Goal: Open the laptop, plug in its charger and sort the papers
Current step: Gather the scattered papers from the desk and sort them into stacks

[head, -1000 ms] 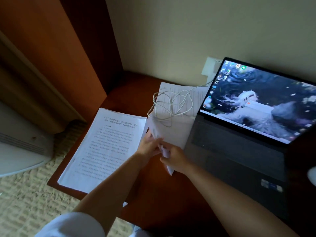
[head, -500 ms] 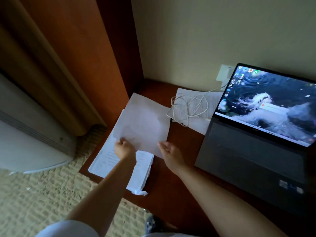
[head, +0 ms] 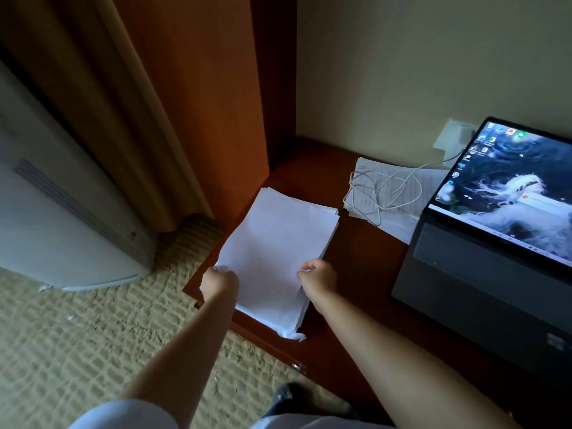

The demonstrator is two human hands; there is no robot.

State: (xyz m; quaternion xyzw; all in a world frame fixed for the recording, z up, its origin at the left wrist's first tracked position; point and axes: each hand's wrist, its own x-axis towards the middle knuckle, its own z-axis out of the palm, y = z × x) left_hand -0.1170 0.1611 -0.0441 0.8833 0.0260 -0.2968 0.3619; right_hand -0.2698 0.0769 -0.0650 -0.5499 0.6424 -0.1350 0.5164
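Matt paper stack, glossy wood desk

White paper stack, reddish-brown desk, beige waffle-patterned carpet, white cable

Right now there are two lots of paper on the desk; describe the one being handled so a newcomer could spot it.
Start at the open laptop on the wooden desk and look left to the desk's near-left corner. The paper stack there is gripped by the left hand and right hand. Its top is blank, unlike the printed sheets under the white cable.
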